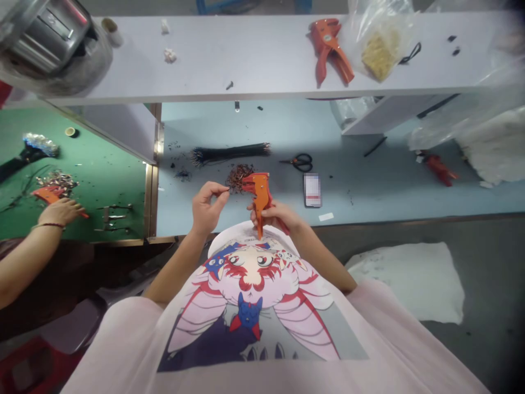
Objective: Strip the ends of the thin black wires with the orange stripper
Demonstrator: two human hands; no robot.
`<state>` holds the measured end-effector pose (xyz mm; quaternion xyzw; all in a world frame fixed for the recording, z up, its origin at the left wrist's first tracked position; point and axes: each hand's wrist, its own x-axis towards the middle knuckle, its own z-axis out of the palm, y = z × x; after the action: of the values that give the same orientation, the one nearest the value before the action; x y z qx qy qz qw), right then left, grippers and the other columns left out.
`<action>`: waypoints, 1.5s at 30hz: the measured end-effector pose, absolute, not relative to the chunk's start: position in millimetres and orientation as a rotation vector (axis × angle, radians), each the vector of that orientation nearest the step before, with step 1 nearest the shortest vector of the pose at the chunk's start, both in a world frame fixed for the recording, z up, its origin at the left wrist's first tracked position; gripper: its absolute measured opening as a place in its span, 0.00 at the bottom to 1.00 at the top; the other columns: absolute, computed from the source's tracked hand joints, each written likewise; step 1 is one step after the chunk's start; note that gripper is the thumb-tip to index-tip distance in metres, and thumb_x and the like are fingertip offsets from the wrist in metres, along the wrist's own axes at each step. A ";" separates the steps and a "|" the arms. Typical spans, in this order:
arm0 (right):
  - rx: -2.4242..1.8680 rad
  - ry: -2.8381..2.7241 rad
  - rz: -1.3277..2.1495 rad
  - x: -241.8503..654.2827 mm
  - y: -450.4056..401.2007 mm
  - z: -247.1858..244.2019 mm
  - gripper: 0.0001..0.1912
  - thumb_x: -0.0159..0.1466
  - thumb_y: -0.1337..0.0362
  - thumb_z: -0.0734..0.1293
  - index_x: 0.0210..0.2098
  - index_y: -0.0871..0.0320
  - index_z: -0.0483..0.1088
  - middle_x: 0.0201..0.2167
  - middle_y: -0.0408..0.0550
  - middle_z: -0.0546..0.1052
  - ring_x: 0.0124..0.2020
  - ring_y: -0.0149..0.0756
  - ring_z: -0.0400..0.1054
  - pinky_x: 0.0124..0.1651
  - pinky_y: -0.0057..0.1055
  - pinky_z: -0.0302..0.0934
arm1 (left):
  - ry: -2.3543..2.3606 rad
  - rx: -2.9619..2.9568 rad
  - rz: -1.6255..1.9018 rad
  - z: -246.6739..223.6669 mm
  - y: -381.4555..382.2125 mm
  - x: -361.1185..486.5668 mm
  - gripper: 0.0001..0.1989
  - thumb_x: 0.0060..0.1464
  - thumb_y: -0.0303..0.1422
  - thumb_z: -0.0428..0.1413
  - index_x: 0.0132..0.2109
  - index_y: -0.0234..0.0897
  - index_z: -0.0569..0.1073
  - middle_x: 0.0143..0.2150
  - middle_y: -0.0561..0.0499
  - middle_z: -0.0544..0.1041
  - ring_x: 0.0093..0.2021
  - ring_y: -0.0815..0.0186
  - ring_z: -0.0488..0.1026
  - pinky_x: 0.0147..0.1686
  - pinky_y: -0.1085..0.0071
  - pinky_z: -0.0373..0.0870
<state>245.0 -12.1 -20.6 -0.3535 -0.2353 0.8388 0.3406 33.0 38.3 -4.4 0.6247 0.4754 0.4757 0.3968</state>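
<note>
While right hand (284,214) grips pistol-shaped tool (261,196), slim wires (233,152) lie bundled.

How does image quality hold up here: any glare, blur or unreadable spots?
Head view: the wire stripper in the right hand reads fairly clearly; the metal container at top left shows bright glare; the far right edge darkens and smears; the small rectangular item near the scissors is pixelated, its markings illegible.

Soft, even light is falling on my right hand (283,214); beyond it, the white shelf (246,60) is showing brighter, while a metal object (53,33) far left is glinting. Far right of my grip, the view's edge is blurring and darkening.
</note>
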 end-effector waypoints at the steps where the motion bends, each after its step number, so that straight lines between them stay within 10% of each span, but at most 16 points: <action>1: -0.839 -0.579 2.203 246.1 -14.4 -13.5 0.20 0.51 0.65 0.69 0.43 0.64 0.68 0.30 0.48 0.76 0.29 0.35 0.71 0.33 0.35 0.69 | 1.198 1.634 1.225 -0.4 38.2 37.0 0.05 0.53 0.34 0.56 0.35 0.38 0.74 0.33 0.52 0.72 0.35 0.69 0.69 0.37 0.70 0.67; 45: -0.816 -0.894 2.166 237.7 -27.3 21.4 0.16 0.59 0.56 0.68 0.25 0.60 0.61 0.16 0.39 0.65 0.16 0.26 0.59 0.20 0.25 0.60 | 1.324 2.172 1.176 15.7 24.5 30.8 0.04 0.55 0.31 0.55 0.36 0.39 0.75 0.34 0.50 0.73 0.38 0.65 0.69 0.40 0.66 0.66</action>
<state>237.7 -27.3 21.4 -0.3110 -0.3409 0.8258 0.3242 30.8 24.5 15.7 0.7639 0.4658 0.4135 0.1689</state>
